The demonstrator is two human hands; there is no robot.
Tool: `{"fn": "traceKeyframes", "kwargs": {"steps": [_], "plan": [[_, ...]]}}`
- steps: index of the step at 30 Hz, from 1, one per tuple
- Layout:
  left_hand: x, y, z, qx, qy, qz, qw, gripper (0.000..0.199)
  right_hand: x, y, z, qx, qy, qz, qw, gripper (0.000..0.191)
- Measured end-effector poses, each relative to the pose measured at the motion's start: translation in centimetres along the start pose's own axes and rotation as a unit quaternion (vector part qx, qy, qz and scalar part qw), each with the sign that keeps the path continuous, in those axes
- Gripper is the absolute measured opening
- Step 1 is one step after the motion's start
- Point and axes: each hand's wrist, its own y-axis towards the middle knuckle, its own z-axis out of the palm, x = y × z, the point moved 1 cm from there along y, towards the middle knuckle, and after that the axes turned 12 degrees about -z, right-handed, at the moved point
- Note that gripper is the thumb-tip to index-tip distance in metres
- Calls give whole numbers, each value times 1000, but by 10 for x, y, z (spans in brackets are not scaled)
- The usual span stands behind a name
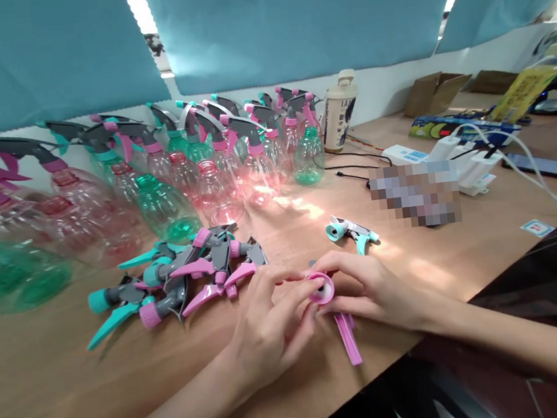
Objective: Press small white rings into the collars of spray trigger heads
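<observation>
Near the table's front edge both hands close round one spray bottle trigger head (347,338), its pink lever hanging down and its pink collar facing me. My left hand (274,320) pinches the collar from the left, one fingertip at its opening. From the right, my right hand (371,289) grips the body, most of which the fingers cover. Just beyond my right hand lies a loose trigger head (351,229) with a turquoise collar and lever. To the left of my left hand is a pile of grey trigger heads (173,275) with pink or turquoise parts.
Clear pink and green bottles (165,205) crowd the back left, many with spray heads fitted. A tall cream bottle (339,111) stands behind. On the right are a white power strip (472,170), cables, a blurred-out object (415,195), a colourful box (465,128) and a yellow bottle (529,88).
</observation>
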Motion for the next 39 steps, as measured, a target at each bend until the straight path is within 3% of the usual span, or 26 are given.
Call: {"fn": "traceKeyframes", "kwargs": {"steps": [7,12,18,27,34,39], "plan": [[1,4,-1,21,-18,-25,999,33,-11,11,-8,51,-1,24,998,22],[6,6,-6,38,-3,-28,999,19,-11,24,-9,138,-1,-32,990,18],[16,4,-11,41,27,-59,997,20,-16,49,-14,220,-46,-73,972,20],[20,5,-8,-6,63,-102,993,19,-23,64,-19,206,-61,-56,975,20],[23,8,-1,-5,24,-161,987,18,-29,61,-10,161,-2,-45,986,21],[22,10,2,-25,42,-156,987,15,-32,62,-10,131,27,-38,990,25]]}}
